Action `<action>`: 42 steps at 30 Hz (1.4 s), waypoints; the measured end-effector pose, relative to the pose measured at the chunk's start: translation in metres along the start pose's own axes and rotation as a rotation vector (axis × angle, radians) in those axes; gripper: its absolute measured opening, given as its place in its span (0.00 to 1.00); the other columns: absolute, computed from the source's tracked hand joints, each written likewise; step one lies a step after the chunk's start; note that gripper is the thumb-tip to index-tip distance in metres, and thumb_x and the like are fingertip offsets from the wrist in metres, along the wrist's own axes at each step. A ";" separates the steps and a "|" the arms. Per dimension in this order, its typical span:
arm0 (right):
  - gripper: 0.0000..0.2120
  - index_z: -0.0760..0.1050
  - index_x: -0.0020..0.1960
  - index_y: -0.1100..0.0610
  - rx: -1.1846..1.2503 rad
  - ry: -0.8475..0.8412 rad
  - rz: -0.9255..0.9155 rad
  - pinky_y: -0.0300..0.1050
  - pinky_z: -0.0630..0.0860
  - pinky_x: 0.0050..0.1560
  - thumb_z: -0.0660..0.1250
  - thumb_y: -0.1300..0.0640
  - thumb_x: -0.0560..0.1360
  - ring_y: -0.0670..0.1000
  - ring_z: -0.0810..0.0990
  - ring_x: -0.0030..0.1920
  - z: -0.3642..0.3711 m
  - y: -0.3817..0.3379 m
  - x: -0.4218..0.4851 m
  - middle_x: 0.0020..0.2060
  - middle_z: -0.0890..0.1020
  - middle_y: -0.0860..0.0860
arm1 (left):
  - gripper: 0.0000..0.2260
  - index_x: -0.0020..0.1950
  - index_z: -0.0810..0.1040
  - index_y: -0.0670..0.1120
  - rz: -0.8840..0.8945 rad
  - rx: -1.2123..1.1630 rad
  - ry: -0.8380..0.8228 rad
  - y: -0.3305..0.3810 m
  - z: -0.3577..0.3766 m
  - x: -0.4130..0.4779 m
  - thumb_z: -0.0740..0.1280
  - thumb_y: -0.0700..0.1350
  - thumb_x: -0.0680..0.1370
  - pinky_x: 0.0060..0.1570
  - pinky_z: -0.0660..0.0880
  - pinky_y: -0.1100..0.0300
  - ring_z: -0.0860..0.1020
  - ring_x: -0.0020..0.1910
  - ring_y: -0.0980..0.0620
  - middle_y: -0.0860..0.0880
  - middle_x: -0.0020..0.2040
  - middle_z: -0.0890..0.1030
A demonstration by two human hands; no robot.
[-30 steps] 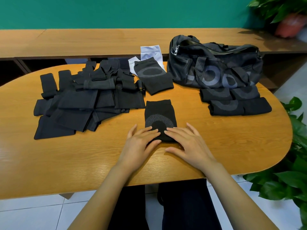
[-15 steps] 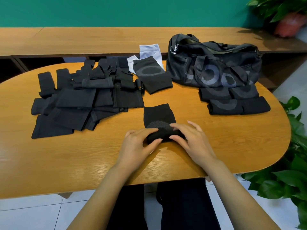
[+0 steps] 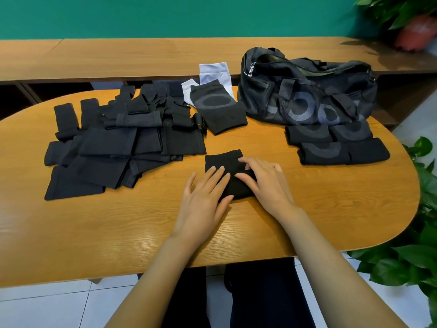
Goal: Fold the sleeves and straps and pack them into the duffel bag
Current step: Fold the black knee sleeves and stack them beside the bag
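A black sleeve (image 3: pixel 224 162) lies folded over on the table in front of me. My left hand (image 3: pixel 204 197) lies flat with straight fingers on its left part. My right hand (image 3: pixel 266 183) presses the folded near part down from the right, fingers spread. A heap of unfolded black sleeves and straps (image 3: pixel 118 143) covers the table's left side. Another black sleeve with a grey oval (image 3: pixel 218 107) lies at the centre back, over white sleeves (image 3: pixel 212 71). Several folded black sleeves (image 3: pixel 331 144) sit stacked in front of the black duffel bag (image 3: pixel 307 91), at the back right.
The oval wooden table (image 3: pixel 118 233) has its near edge just above my lap. A long wooden bench (image 3: pixel 142 55) runs behind it against the green wall. Green plants (image 3: pixel 421 233) stand at the right edge, and a potted plant (image 3: pixel 411 31) at the top right.
The near end of the sleeve has been folded up and away from me. Both hands moved forward with it and now lie flat on the fold.
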State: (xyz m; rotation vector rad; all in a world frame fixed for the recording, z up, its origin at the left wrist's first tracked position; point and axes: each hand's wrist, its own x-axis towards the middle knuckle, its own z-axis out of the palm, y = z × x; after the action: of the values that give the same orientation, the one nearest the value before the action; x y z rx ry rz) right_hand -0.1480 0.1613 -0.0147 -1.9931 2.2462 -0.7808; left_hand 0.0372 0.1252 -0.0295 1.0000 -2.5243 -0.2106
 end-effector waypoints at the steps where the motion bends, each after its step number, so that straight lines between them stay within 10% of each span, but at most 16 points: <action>1: 0.22 0.71 0.69 0.51 -0.025 0.003 -0.001 0.45 0.63 0.62 0.55 0.42 0.80 0.48 0.74 0.61 0.001 0.001 0.000 0.60 0.78 0.48 | 0.25 0.76 0.65 0.49 -0.022 0.001 -0.051 -0.001 0.000 0.000 0.54 0.57 0.81 0.76 0.49 0.44 0.58 0.77 0.52 0.50 0.77 0.65; 8: 0.30 0.57 0.78 0.48 -0.175 -0.172 -0.186 0.51 0.40 0.77 0.43 0.36 0.81 0.44 0.44 0.79 0.000 0.002 -0.024 0.78 0.55 0.44 | 0.30 0.80 0.48 0.53 -0.078 0.008 -0.226 -0.006 0.002 0.004 0.45 0.63 0.80 0.75 0.32 0.47 0.42 0.78 0.59 0.55 0.80 0.49; 15: 0.35 0.47 0.80 0.47 -0.194 -0.343 -0.137 0.52 0.36 0.78 0.34 0.32 0.77 0.42 0.38 0.78 0.005 0.009 -0.038 0.79 0.48 0.42 | 0.29 0.80 0.50 0.53 -0.069 -0.029 -0.226 -0.007 0.005 0.004 0.49 0.62 0.81 0.74 0.30 0.47 0.41 0.77 0.60 0.55 0.80 0.49; 28: 0.33 0.65 0.75 0.46 -0.139 -0.201 -0.197 0.57 0.39 0.77 0.45 0.30 0.77 0.45 0.60 0.75 0.004 0.007 -0.039 0.73 0.68 0.44 | 0.23 0.69 0.75 0.51 0.060 -0.064 -0.028 -0.012 -0.002 -0.005 0.51 0.60 0.82 0.77 0.38 0.49 0.67 0.72 0.58 0.53 0.69 0.75; 42: 0.24 0.74 0.67 0.49 -0.013 -0.005 -0.196 0.55 0.56 0.75 0.54 0.38 0.79 0.43 0.77 0.60 -0.006 0.005 -0.031 0.58 0.82 0.45 | 0.23 0.69 0.74 0.49 0.004 -0.220 0.121 -0.007 -0.016 -0.004 0.64 0.58 0.77 0.62 0.61 0.60 0.76 0.55 0.57 0.55 0.56 0.82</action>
State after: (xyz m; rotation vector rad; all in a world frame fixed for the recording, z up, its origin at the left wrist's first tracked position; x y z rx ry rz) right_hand -0.1494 0.1930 -0.0212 -2.2436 2.0800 -0.7766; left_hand 0.0513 0.1227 -0.0187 0.8931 -2.3340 -0.4044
